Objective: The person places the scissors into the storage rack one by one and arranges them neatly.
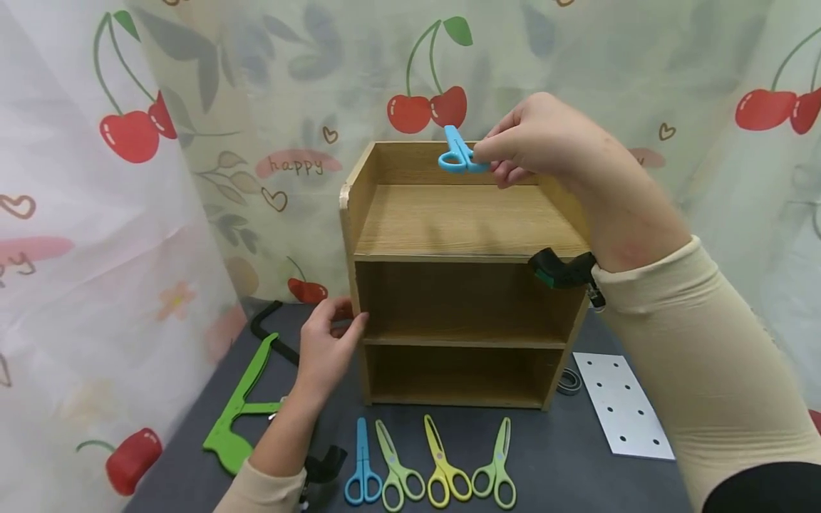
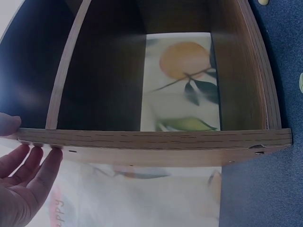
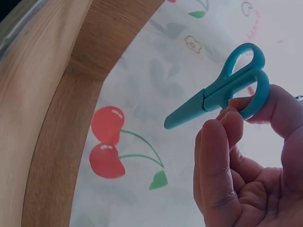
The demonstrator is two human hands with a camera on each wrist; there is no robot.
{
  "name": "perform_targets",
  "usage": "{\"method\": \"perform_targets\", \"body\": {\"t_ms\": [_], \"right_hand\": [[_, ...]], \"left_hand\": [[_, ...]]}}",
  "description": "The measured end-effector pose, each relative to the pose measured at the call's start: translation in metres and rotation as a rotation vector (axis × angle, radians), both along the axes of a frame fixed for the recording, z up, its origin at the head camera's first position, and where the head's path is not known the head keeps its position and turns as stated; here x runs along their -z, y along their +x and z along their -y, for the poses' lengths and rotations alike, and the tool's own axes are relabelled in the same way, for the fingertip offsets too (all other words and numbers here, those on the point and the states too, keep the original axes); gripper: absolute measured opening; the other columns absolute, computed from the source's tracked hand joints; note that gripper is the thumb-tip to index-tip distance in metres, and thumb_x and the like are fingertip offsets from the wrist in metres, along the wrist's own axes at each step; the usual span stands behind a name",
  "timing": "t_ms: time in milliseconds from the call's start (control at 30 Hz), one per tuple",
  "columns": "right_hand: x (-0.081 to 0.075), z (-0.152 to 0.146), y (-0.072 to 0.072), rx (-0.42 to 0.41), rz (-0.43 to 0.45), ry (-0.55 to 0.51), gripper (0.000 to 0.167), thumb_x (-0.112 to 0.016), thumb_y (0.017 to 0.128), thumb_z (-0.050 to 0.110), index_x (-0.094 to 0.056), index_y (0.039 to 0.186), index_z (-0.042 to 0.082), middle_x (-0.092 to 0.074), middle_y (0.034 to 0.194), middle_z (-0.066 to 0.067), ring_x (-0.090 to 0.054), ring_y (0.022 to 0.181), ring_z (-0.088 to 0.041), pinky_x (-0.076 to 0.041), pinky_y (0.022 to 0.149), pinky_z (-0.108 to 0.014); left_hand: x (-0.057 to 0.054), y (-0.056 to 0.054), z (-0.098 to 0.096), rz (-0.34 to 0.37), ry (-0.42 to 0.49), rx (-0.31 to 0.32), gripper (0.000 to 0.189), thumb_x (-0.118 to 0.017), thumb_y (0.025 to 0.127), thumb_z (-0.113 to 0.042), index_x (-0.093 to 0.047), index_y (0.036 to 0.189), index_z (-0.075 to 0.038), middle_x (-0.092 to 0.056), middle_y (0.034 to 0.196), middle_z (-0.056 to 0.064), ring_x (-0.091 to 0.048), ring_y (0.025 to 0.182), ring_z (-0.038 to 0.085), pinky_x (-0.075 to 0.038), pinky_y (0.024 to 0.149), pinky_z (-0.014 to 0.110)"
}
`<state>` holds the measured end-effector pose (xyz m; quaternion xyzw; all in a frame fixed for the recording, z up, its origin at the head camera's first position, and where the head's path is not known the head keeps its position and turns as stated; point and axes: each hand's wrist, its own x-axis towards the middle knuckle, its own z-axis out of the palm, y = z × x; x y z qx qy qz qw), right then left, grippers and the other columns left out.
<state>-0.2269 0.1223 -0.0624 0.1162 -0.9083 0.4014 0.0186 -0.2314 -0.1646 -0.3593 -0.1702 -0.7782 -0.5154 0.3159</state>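
Above the top tier of a small wooden shelf [image 1: 449, 221], my right hand [image 1: 545, 142] pinches blue scissors [image 1: 454, 151] by one handle loop. The right wrist view shows the scissors [image 3: 213, 92] with blades together, between the thumb and fingertips of the right hand [image 3: 236, 175]. My left hand [image 1: 327, 349] holds the shelf's left side panel. In the left wrist view, the thumb of the left hand [image 2: 28, 189] lies on the inner side of the panel edge [image 2: 156, 138] and the fingers on its outer face.
In front of the shelf lie blue scissors [image 1: 363, 463], yellow scissors [image 1: 442, 463] and two green pairs [image 1: 399, 467] [image 1: 497, 467]. A green saw-like tool [image 1: 240, 406] lies left. To the right are a white perforated board [image 1: 622, 406] and a grey coil [image 1: 569, 382]. A cherry-print curtain [image 1: 288, 92] hangs behind.
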Motion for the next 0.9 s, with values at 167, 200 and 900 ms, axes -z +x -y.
{"method": "perform_targets", "body": {"t_ms": [167,200,900], "right_hand": [[0.000,0.017,-0.013,-0.006,0.025,-0.011,0.018,-0.068,0.091,0.018,-0.072,0.092,0.000,-0.064,0.071,-0.003,-0.063,0.066,-0.014,-0.058,0.071,-0.025],[0.001,0.021,-0.015,-0.006,0.028,-0.019,0.017,-0.069,0.091,0.018,-0.072,0.088,0.001,-0.064,0.071,-0.003,-0.062,0.064,-0.014,-0.058,0.071,-0.026],[0.031,0.080,-0.068,-0.009,0.095,0.055,0.019,-0.073,0.092,0.012,-0.065,0.081,-0.001,-0.057,0.066,-0.005,-0.055,0.057,-0.014,-0.059,0.071,-0.028]], "left_hand": [[0.000,0.000,0.000,0.009,0.001,-0.001,0.024,-0.078,0.092,-0.008,-0.070,0.114,-0.002,-0.067,0.108,0.011,-0.070,0.099,0.025,-0.061,0.079,0.043],[0.000,0.000,0.000,0.011,0.002,0.000,0.024,-0.078,0.092,-0.008,-0.070,0.114,-0.002,-0.067,0.108,0.011,-0.070,0.099,0.025,-0.061,0.079,0.044],[0.000,-0.003,-0.011,0.021,0.032,0.019,0.022,-0.077,0.093,-0.008,-0.070,0.113,-0.002,-0.066,0.107,0.011,-0.069,0.098,0.024,-0.061,0.079,0.041]]}}
